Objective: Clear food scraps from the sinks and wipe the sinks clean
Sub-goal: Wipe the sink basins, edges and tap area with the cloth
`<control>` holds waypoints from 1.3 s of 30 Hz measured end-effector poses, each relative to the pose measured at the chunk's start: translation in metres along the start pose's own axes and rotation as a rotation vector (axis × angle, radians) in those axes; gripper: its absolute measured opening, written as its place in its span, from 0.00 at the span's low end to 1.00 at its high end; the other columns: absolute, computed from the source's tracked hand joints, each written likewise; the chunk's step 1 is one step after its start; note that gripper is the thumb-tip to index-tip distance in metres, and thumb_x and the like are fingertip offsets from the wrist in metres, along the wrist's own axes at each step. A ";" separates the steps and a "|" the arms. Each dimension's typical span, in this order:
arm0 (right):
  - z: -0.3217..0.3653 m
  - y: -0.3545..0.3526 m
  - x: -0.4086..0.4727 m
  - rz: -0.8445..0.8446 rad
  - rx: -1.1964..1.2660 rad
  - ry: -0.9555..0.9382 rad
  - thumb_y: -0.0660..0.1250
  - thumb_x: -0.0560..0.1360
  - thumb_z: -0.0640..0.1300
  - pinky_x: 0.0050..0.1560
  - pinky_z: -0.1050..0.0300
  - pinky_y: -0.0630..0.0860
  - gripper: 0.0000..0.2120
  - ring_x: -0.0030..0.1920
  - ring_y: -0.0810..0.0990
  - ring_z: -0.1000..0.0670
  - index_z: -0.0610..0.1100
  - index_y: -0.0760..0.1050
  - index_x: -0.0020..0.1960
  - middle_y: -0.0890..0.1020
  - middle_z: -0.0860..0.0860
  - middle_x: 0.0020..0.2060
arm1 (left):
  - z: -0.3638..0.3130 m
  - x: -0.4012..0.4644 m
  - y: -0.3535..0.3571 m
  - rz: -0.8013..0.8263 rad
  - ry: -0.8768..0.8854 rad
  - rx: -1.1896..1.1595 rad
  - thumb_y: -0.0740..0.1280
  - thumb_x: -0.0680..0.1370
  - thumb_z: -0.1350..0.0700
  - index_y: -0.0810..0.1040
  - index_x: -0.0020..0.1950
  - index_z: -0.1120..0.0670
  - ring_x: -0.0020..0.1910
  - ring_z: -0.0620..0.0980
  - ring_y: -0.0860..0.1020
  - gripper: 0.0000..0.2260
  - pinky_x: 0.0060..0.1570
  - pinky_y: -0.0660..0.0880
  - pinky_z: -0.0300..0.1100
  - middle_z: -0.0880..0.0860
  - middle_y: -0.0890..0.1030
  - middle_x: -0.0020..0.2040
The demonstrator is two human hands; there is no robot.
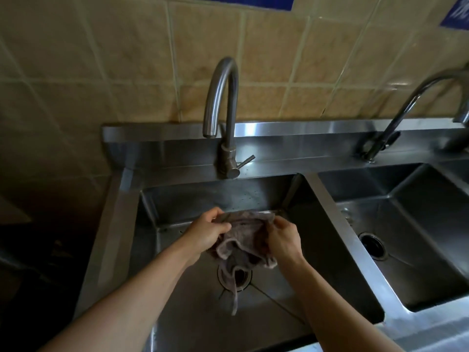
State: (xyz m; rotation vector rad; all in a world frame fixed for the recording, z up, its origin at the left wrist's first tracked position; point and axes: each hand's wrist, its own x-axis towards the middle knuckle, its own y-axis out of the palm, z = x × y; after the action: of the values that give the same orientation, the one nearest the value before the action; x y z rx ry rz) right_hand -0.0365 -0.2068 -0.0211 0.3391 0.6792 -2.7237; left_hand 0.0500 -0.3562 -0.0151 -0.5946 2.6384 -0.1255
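Note:
A grey-brown cloth (243,240) hangs bunched above the left sink (337,262), with a thin strip trailing down over the drain (241,278). My left hand (208,231) grips its left edge and my right hand (284,237) pinches its right edge. Both hands are held over the middle of the basin. The steel basin looks wet, and I make out no food scraps in it.
A curved steel faucet (223,105) with a side lever stands behind the left sink. The right sink (416,212) has its own drain (373,245) and a second faucet (406,107). A tiled wall rises behind; the floor to the left is dark.

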 end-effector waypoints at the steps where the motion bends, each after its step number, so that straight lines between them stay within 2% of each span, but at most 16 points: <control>1: 0.001 0.000 -0.003 0.000 0.065 0.003 0.59 0.79 0.42 0.47 0.46 0.81 0.11 0.45 0.83 0.43 0.49 0.79 0.46 0.84 0.44 0.44 | -0.003 0.000 0.000 0.012 0.003 0.027 0.67 0.75 0.64 0.72 0.39 0.52 0.40 0.50 0.75 0.09 0.45 0.70 0.44 0.52 0.76 0.37; 4: 0.008 0.000 -0.005 0.033 0.329 0.061 0.56 0.81 0.43 0.38 0.52 0.78 0.09 0.45 0.84 0.48 0.50 0.75 0.49 0.84 0.47 0.46 | -0.016 -0.001 0.008 0.053 0.030 0.046 0.68 0.73 0.69 0.73 0.40 0.52 0.40 0.51 0.77 0.12 0.41 0.74 0.42 0.54 0.77 0.39; 6: 0.013 0.002 0.002 0.084 0.531 0.151 0.54 0.82 0.45 0.41 0.51 0.77 0.07 0.48 0.83 0.49 0.49 0.71 0.54 0.82 0.48 0.48 | -0.022 0.001 0.017 0.103 0.042 0.038 0.66 0.72 0.71 0.72 0.42 0.52 0.39 0.52 0.78 0.13 0.36 0.76 0.41 0.55 0.79 0.40; 8: 0.017 0.003 0.012 0.074 0.689 0.210 0.54 0.81 0.41 0.42 0.51 0.77 0.07 0.47 0.81 0.47 0.46 0.71 0.53 0.81 0.45 0.46 | -0.024 0.007 0.027 0.162 0.025 0.012 0.65 0.71 0.74 0.72 0.47 0.53 0.41 0.54 0.79 0.16 0.35 0.77 0.42 0.58 0.80 0.44; 10: 0.017 0.000 0.025 -0.005 0.718 0.174 0.56 0.80 0.38 0.35 0.57 0.76 0.06 0.41 0.80 0.49 0.44 0.71 0.50 0.79 0.43 0.42 | -0.024 0.018 0.034 0.174 -0.001 0.001 0.64 0.71 0.74 0.71 0.52 0.52 0.45 0.52 0.78 0.19 0.37 0.76 0.39 0.58 0.80 0.51; 12: 0.015 -0.005 0.040 -0.040 0.692 0.096 0.58 0.81 0.40 0.31 0.59 0.76 0.05 0.39 0.80 0.50 0.44 0.72 0.52 0.79 0.43 0.43 | -0.022 0.033 0.033 0.084 -0.006 0.031 0.66 0.72 0.72 0.71 0.54 0.51 0.52 0.50 0.76 0.19 0.44 0.74 0.39 0.54 0.78 0.56; 15: 0.016 -0.014 0.074 -0.006 0.562 -0.032 0.59 0.81 0.45 0.42 0.55 0.78 0.04 0.48 0.80 0.48 0.50 0.72 0.53 0.78 0.45 0.49 | -0.019 0.062 0.023 -0.082 0.014 0.163 0.67 0.73 0.68 0.71 0.54 0.47 0.57 0.47 0.74 0.18 0.49 0.73 0.39 0.50 0.75 0.58; 18: 0.033 -0.012 0.120 -0.036 0.432 -0.197 0.59 0.80 0.45 0.46 0.61 0.72 0.12 0.50 0.77 0.55 0.55 0.66 0.62 0.76 0.55 0.51 | -0.018 0.090 0.012 -0.183 0.028 0.269 0.67 0.74 0.65 0.70 0.55 0.46 0.57 0.48 0.73 0.18 0.57 0.74 0.47 0.48 0.74 0.59; 20: 0.047 0.000 0.150 -0.059 0.365 -0.310 0.60 0.80 0.46 0.52 0.58 0.72 0.18 0.51 0.77 0.55 0.58 0.59 0.66 0.75 0.58 0.50 | -0.017 0.107 0.007 -0.226 0.033 0.300 0.68 0.74 0.63 0.69 0.58 0.43 0.55 0.46 0.73 0.19 0.53 0.74 0.45 0.47 0.73 0.59; 22: 0.052 0.019 0.175 -0.030 0.271 -0.446 0.60 0.79 0.45 0.55 0.53 0.74 0.17 0.53 0.77 0.52 0.57 0.59 0.64 0.76 0.56 0.51 | -0.013 0.121 0.002 -0.279 0.053 0.368 0.68 0.75 0.61 0.67 0.64 0.44 0.58 0.47 0.72 0.22 0.53 0.73 0.43 0.48 0.72 0.62; 24: 0.045 0.040 0.201 0.031 -0.051 -0.568 0.58 0.79 0.44 0.60 0.47 0.73 0.13 0.58 0.76 0.47 0.52 0.65 0.63 0.76 0.50 0.56 | -0.007 0.134 -0.002 -0.348 0.068 0.507 0.68 0.75 0.59 0.64 0.70 0.45 0.64 0.49 0.69 0.25 0.60 0.71 0.43 0.50 0.68 0.67; 25: 0.037 0.048 0.211 0.078 -0.300 -0.612 0.57 0.80 0.45 0.66 0.44 0.68 0.13 0.63 0.72 0.45 0.51 0.68 0.63 0.75 0.48 0.61 | -0.004 0.137 -0.003 -0.368 0.067 0.581 0.67 0.76 0.58 0.62 0.71 0.46 0.67 0.50 0.67 0.27 0.62 0.69 0.44 0.50 0.66 0.69; 27: 0.018 0.059 0.228 0.205 -0.707 -0.713 0.56 0.80 0.48 0.75 0.41 0.51 0.16 0.73 0.59 0.45 0.53 0.67 0.68 0.67 0.49 0.71 | 0.002 0.145 -0.005 -0.384 0.062 0.696 0.67 0.76 0.56 0.59 0.73 0.46 0.70 0.50 0.65 0.29 0.67 0.66 0.47 0.49 0.65 0.71; 29: 0.011 0.064 0.235 0.245 -0.840 -0.836 0.56 0.80 0.53 0.74 0.41 0.45 0.20 0.75 0.52 0.46 0.55 0.64 0.71 0.62 0.52 0.74 | 0.006 0.151 -0.008 -0.395 0.063 0.786 0.67 0.76 0.55 0.58 0.74 0.47 0.71 0.50 0.63 0.30 0.69 0.64 0.49 0.49 0.64 0.72; 34: 0.007 0.058 0.250 0.235 -1.023 -1.055 0.52 0.78 0.61 0.73 0.44 0.54 0.25 0.74 0.55 0.46 0.54 0.60 0.73 0.63 0.53 0.72 | 0.014 0.166 -0.008 -0.455 0.090 0.992 0.66 0.74 0.56 0.61 0.73 0.47 0.69 0.51 0.63 0.29 0.67 0.63 0.46 0.47 0.63 0.71; 39: -0.012 0.014 0.277 0.146 -1.042 -0.910 0.51 0.77 0.63 0.73 0.45 0.53 0.27 0.74 0.55 0.48 0.55 0.57 0.74 0.61 0.53 0.73 | 0.019 0.174 -0.002 -0.540 0.097 0.951 0.68 0.72 0.58 0.66 0.69 0.45 0.67 0.51 0.65 0.27 0.65 0.64 0.48 0.46 0.65 0.69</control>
State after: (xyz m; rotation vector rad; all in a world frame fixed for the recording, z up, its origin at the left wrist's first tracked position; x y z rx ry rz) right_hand -0.2857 -0.2797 -0.1203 -0.9551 1.4713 -1.7058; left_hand -0.0837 -0.4321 -0.0997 -0.9039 2.0585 -1.4721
